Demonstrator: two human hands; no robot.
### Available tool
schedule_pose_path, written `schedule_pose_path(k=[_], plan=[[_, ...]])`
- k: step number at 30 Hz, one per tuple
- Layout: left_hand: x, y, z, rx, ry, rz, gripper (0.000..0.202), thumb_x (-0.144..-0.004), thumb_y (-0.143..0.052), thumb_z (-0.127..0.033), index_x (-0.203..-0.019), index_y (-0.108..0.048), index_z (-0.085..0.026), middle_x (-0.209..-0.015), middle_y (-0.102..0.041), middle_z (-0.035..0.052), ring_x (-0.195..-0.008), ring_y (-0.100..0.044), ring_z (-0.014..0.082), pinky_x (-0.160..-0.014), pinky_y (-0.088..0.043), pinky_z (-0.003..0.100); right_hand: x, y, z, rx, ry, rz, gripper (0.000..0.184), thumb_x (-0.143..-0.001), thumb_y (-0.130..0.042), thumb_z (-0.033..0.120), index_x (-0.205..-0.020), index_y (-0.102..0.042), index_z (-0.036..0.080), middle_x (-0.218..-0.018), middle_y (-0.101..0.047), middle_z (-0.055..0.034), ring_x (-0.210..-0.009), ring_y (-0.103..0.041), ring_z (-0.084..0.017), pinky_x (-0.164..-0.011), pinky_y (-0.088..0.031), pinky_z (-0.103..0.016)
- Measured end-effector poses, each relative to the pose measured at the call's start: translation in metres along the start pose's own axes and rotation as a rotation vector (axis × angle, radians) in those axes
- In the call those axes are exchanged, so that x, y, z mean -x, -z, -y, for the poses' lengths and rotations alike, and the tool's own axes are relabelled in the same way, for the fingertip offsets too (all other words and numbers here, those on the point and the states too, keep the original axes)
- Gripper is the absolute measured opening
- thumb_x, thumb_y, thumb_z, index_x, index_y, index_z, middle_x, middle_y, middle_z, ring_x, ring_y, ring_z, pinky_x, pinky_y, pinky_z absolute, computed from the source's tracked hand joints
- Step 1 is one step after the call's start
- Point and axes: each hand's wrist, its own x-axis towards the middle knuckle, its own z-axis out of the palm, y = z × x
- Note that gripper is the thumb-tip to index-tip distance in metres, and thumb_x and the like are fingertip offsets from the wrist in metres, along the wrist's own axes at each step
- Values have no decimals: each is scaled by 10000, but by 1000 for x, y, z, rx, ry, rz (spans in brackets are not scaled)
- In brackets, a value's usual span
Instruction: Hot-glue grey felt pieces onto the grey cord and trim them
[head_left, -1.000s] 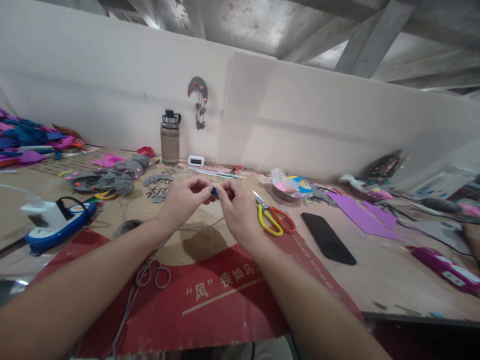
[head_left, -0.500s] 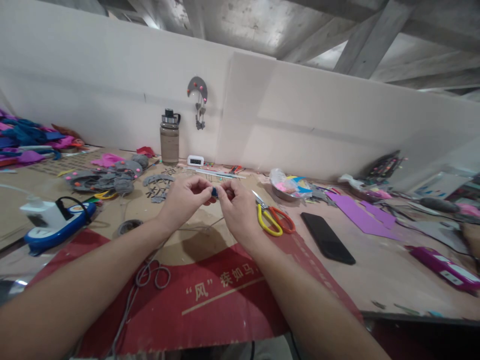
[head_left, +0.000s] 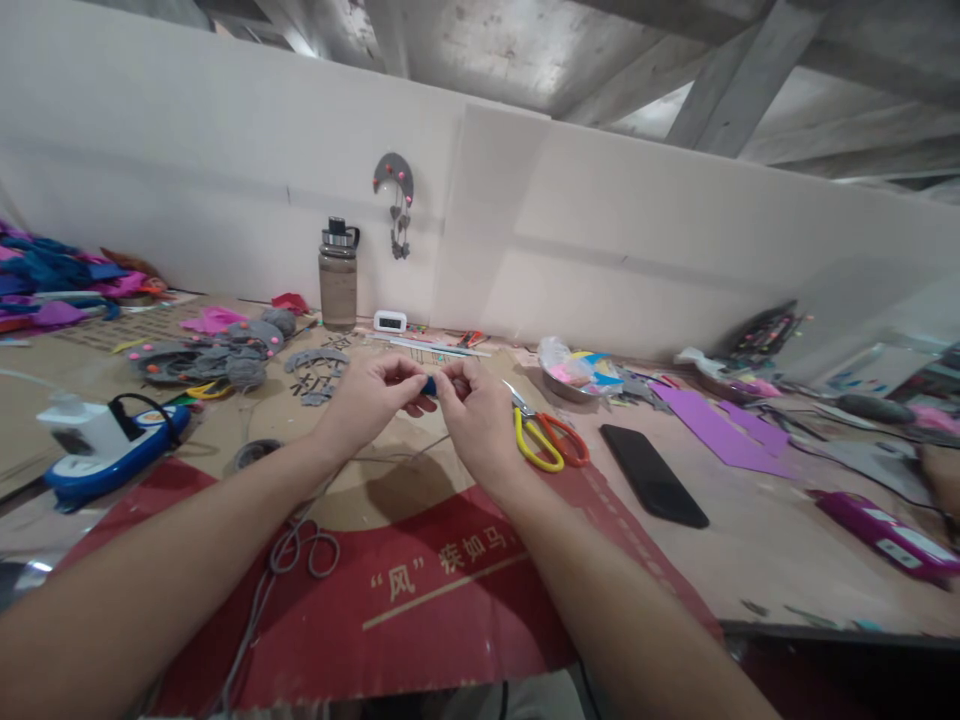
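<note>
Both hands meet over the cardboard sheet (head_left: 450,610), pinching a small dark blue piece (head_left: 429,385) between them. My left hand (head_left: 379,395) grips it from the left with thumb and fingers. From the other side, my right hand (head_left: 471,405) holds it in the same way. Most of the piece is covered by fingertips, so its kind does not show. Grey cord (head_left: 319,555) lies in loops below my left forearm. Just right of my right hand rest scissors (head_left: 551,440) with one yellow and one red handle.
A black phone (head_left: 652,475) lies right of the scissors, with purple felt (head_left: 720,430) beyond. At the back stand a water bottle (head_left: 338,280) and a small clock (head_left: 390,321). Left are a blue power strip (head_left: 112,470) and grey felt pieces (head_left: 202,355). Another person's hand (head_left: 941,475) shows at the right edge.
Slightly more of the blue piece shows between my fingertips. My hands otherwise stay in the same place, and the view has shifted very little.
</note>
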Motion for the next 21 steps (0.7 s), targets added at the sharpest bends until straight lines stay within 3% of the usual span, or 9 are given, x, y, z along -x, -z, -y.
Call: schedule_pose_path(k=[5, 12, 17, 21], plan=[[-2, 2, 4, 111, 30, 11, 159, -759, -603, -282, -791, -639, -130, -730, -672, 36, -662, -671, 157, -697, -573, 316, -1, 1, 0, 6, 3, -10, 159, -833, -486, 302, -765, -569, 184, -659, -572, 5, -596, -473, -109, -568, -334, -232], [-2, 1, 3, 148, 58, 0, 270, -717, -663, -307, -915, -612, -131, -773, -689, 53, -665, -678, 167, -687, -579, 344, -1, 1, -1, 19, 11, -1, 187, -843, -473, 328, -777, -578, 188, -675, -577, -4, -603, -475, -115, -572, -339, -237], [-2, 1, 3, 54, 63, -3, 215, -708, -668, -338, -767, -644, -133, -723, -690, 51, -652, -672, 157, -671, -576, 303, 1, 0, -1, 8, 12, 21, 182, -852, -461, 325, -798, -571, 190, -703, -593, -13, -633, -498, -124, -594, -356, -242], [-3, 2, 3, 85, 78, -41, 229, -709, -664, -350, -759, -628, -130, -710, -675, 36, -660, -674, 162, -678, -576, 314, 1, 1, 2, -25, 19, 45, 171, -861, -447, 310, -858, -568, 190, -758, -614, -25, -668, -525, -134, -621, -378, -252]])
